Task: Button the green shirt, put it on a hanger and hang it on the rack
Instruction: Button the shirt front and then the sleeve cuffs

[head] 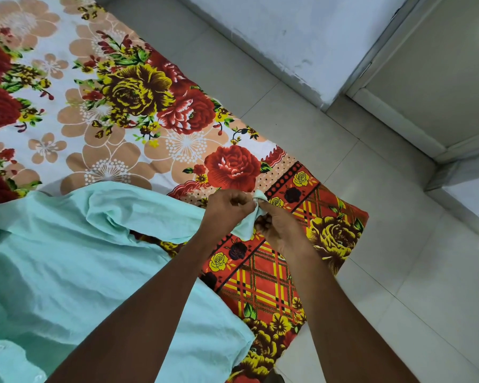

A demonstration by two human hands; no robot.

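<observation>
Buttoning pale mint-green cotton shirt (67, 258): left hand (227, 205) and right hand (280, 228) both pinching 1 edge, button next.

Bed (155, 128) covered by a floral sheet (274, 277): red and yellow roses, plaid band along its edge. Pale green shirt (67, 266) lies crumpled on the near-left part, one end reaching toward the near corner. Tiled floor (371, 203) beside bed.
</observation>
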